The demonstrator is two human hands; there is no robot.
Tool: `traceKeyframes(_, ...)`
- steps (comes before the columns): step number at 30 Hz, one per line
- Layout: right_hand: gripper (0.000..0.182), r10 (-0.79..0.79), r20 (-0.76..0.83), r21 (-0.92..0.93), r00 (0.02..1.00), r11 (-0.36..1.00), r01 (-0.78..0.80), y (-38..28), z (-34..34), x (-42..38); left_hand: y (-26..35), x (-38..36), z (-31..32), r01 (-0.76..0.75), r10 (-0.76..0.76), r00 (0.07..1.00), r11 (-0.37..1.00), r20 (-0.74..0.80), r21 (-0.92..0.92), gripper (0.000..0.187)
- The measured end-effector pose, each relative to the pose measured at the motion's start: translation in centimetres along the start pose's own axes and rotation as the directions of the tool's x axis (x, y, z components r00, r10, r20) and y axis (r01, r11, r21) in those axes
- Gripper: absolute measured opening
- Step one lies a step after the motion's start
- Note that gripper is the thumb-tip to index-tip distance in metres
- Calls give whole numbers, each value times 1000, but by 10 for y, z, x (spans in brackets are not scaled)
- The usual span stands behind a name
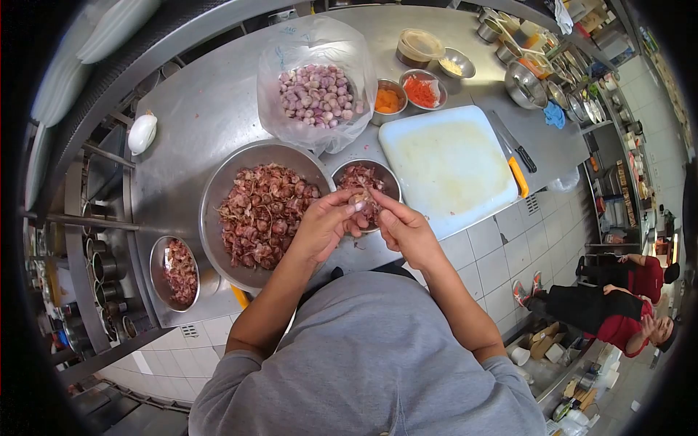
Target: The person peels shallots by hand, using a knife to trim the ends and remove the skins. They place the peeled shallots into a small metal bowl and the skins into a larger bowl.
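Note:
In front of my body, both hands meet over a small metal bowl (393, 182) of reddish-brown skins. My left hand (325, 224) is closed around a shallot (359, 200), thumb on top. My right hand (407, 231) pinches at the same shallot from the other side, at its papery skin; the fingers partly hide it. Left of the hands, a large metal bowl (211, 200) holds many unpeeled shallots (265, 207). Beyond it, a clear plastic bag (320, 47) is open around a heap of peeled purple-white shallots (316, 94).
A white cutting board (447, 163) lies right, beside a black-handled knife (520, 149) and a yellow-handled one (518, 174). Bowls of orange pieces (387, 100) and red strips (422, 91) stand behind. An oval bowl (174, 298) sits left. Two people (618, 309) stand across the aisle.

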State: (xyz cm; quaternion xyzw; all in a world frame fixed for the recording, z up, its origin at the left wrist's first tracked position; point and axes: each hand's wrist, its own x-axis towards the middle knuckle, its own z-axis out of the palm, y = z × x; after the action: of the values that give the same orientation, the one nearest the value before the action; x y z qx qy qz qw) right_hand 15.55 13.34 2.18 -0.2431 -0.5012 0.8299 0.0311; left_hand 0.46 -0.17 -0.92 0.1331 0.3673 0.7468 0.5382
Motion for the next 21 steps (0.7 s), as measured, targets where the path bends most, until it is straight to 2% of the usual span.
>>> traceKeyframes(2, 42, 11, -32, 10, 999, 1000, -11, -4, 5, 3, 3, 1, 0, 48, -48, 999, 998, 3, -33, 31)
traceKeyframes(4, 44, 24, -64, 20, 998, 1000, -23, -6, 6, 4, 3, 1, 0, 18, -18, 1000, 1000, -10, -22, 32)
traceKeyframes(6, 49, -20, -15, -114, 1000, 993, 18, -7, 3, 2, 1, 0, -2, -15, 15, 1000, 1000, -23, -11, 33)
traceKeyframes(7, 49, -21, -12, -115, 1000, 993, 19, -4, 3, 3, -2, 0, -6, -42, 42, 998, 999, -47, -1, 34)
traceKeyframes(9, 53, -284, 76, -442, 956, 849, 288, 1, 4, 4, -2, 0, -8, -72, 72, 995, 997, -70, 9, 34)
traceKeyframes(10, 53, -285, 78, -443, 955, 848, 289, 0, 5, 4, 0, 0, -7, -65, 67, 996, 997, -58, 38, 34)
traceKeyframes(12, 56, -346, 169, -544, 923, 748, 380, -2, 6, 3, 2, -2, -4, -55, 59, 997, 996, -49, 65, 34)
traceKeyframes(16, 54, -310, 200, -520, 930, 770, 369, 0, 2, 4, 5, -5, 4, -83, 92, 994, 985, -55, 149, 31)
traceKeyframes(19, 50, -346, 232, -587, 909, 696, 415, 0, -1, 3, 4, -4, 1, -89, 100, 994, 973, -45, 212, 31)
traceKeyframes(21, 51, -287, 223, -652, 932, 666, 361, -3, -1, 3, 2, -3, -4, -64, 73, 997, 972, -29, 224, 35)
